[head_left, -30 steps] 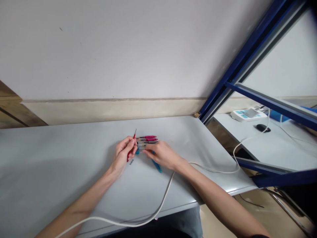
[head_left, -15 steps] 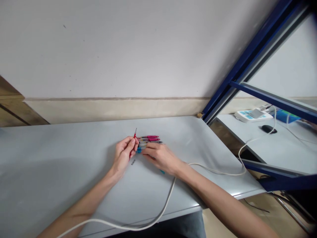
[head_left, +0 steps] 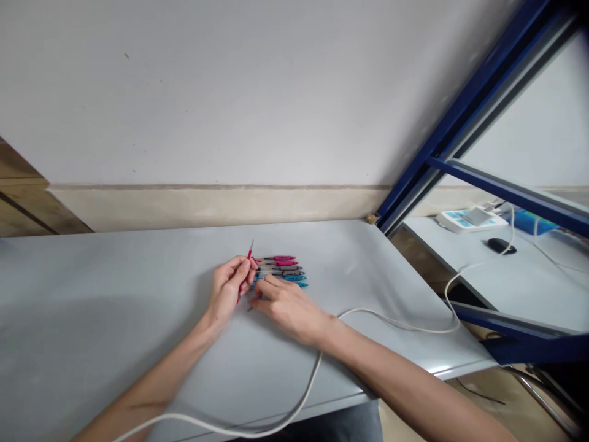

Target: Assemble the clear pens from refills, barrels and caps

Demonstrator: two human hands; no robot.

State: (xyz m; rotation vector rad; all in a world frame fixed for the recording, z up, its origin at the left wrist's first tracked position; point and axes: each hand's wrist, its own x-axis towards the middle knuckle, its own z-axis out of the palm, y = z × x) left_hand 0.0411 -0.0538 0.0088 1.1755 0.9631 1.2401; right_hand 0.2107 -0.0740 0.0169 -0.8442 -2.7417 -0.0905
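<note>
Six pens, by my count, lie side by side as a row of pens (head_left: 289, 268) on the tabletop (head_left: 92, 307): pink at the far side, then grey, then blue nearest me. My left hand (head_left: 229, 279) grips a red pen (head_left: 250, 253), silver tip angled up, just beside the row's left end. My right hand (head_left: 289, 307) is curled low at the near edge of the row, just beside a small dark strip (head_left: 250, 310); whether it pinches anything I cannot tell.

Risks, as I judge them: a nudge from my right knuckles could roll the blue pens and spoil the spacing. A loose left grip could let the red pen slip onto its neighbours. The white cable (head_left: 299, 402) passes behind my right wrist; a sideways sweep of that arm could drag it.

Containers: none noted around the pens; they rest directly on the surface. Any refills inside the barrels are too small to make out.
</note>
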